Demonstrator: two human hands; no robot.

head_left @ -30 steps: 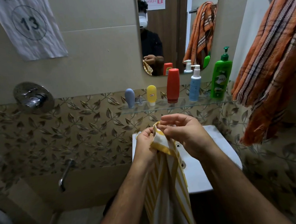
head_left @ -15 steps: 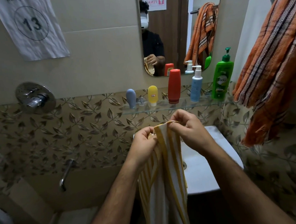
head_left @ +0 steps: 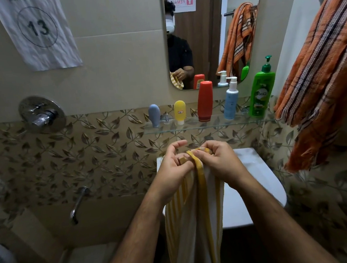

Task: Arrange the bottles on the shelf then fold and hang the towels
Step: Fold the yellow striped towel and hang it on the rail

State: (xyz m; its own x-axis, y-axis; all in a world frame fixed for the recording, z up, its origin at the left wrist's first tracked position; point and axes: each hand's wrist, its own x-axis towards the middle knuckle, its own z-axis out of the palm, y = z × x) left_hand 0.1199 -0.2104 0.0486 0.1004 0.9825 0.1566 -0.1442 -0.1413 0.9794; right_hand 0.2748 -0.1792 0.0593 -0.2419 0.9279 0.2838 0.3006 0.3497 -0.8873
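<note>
Yellow-striped towel (head_left: 198, 203) hangs in front of the sink (head_left: 254, 166), at 6 o'clock from the shelf (head_left: 189, 125). You've just drawn your hands back together: right hand (head_left: 218, 163) pinches the top edge, left hand (head_left: 172, 167) holds it with index finger lifted. Folding's underway; bottles already stand arranged.

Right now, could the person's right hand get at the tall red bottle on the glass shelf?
Probably not at once. The right hand grips the yellow-striped towel together with the left hand. The tall red bottle stands on the glass shelf just above, with nothing between, so letting go first should suffice.
</note>
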